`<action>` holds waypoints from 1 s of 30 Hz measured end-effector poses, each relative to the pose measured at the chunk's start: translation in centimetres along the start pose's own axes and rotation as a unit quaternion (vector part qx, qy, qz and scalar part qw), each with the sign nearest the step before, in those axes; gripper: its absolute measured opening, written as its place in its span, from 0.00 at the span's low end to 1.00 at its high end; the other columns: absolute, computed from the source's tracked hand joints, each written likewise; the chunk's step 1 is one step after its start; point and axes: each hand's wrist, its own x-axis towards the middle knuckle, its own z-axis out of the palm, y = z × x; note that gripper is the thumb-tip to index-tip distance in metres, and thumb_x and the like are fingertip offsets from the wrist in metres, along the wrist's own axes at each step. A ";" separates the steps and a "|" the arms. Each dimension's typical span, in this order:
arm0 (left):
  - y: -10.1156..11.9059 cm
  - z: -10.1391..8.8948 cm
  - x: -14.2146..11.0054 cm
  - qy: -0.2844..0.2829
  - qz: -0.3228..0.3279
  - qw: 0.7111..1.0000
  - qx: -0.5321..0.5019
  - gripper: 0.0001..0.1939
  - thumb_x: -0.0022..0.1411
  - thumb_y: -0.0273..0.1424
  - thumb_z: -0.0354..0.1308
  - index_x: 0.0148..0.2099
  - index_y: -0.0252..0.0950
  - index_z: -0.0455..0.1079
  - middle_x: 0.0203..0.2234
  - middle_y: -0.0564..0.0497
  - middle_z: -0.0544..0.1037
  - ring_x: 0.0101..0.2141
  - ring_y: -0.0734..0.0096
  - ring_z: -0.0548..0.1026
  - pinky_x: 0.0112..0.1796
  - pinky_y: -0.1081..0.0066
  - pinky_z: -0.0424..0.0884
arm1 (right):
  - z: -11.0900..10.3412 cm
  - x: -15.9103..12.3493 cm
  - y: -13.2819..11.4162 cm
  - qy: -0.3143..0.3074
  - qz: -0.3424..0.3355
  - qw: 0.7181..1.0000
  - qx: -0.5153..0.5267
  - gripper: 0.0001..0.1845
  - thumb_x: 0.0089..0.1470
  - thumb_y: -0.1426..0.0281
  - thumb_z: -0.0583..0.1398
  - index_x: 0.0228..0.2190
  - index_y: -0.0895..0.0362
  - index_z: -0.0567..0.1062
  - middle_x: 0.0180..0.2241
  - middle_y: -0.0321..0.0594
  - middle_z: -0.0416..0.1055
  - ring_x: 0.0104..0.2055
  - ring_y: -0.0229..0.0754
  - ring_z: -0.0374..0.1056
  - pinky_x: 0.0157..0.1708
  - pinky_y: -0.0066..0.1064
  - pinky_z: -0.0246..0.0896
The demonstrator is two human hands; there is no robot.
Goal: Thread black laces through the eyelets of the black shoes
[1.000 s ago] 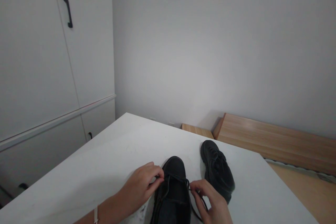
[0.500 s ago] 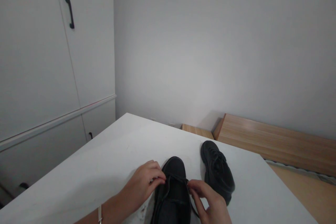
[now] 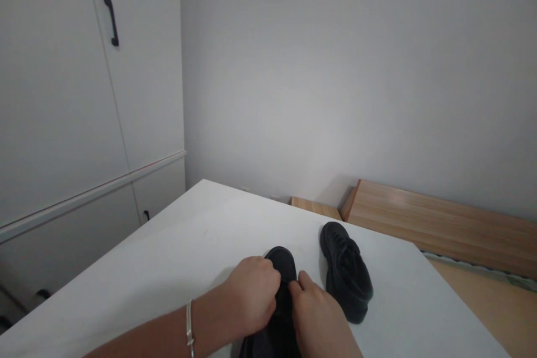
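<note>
A black lace-up shoe point(image 3: 283, 262) lies on the white table at the bottom centre, toe pointing away from me. My left hand point(image 3: 254, 293) is curled closed over its left side; the fingertips are hidden behind the knuckles, so what they grip cannot be seen. Against the right edge of the lacing area, my right hand point(image 3: 312, 310) is closed in a pinch where the shoelace crosses; the lace itself is mostly covered. Both hands hide much of the shoe's middle. The matching black shoe point(image 3: 346, 274) stands apart on the right, laces across its top.
The white table point(image 3: 168, 246) narrows to a far corner near the wall. Wooden boards point(image 3: 428, 212) stand beyond its right edge. On the left is a white cabinet point(image 3: 138, 95) with dark handles.
My left hand has moved right across the shoe and turned, its pinch now a closed fist. My right hand has come slightly left and up, nearer the left one.
</note>
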 end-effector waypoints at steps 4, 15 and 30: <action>1.0 0.2 1.1 -0.029 0.002 0.998 0.050 0.08 0.53 0.15 0.59 0.31 0.30 0.77 0.29 0.35 0.82 0.32 0.45 0.82 0.33 0.58 0.77 | 0.1 0.6 -0.4 0.008 -0.001 1.000 -0.010 0.25 0.45 0.93 0.51 0.31 0.58 0.79 0.31 0.50 0.79 0.27 0.52 0.80 0.22 0.32 0.66; 1.7 -5.2 0.4 0.084 -0.017 0.995 -0.048 0.06 0.62 0.22 0.55 0.37 0.36 0.72 0.33 0.47 0.81 0.33 0.61 0.79 0.35 0.67 0.74 | -3.2 0.8 0.0 0.146 -0.006 0.956 0.254 0.08 0.62 0.77 0.52 0.33 0.54 0.67 0.31 0.38 0.70 0.29 0.40 0.72 0.29 0.29 0.69; 4.7 -11.7 -2.9 0.446 0.133 0.847 -0.258 0.09 0.62 0.18 0.59 0.36 0.39 0.73 0.25 0.59 0.78 0.24 0.78 0.74 0.29 0.82 0.70 | -12.8 0.4 -1.9 0.406 -0.088 0.773 0.479 0.10 0.61 0.80 0.60 0.38 0.52 0.75 0.34 0.34 0.73 0.35 0.34 0.72 0.35 0.21 0.71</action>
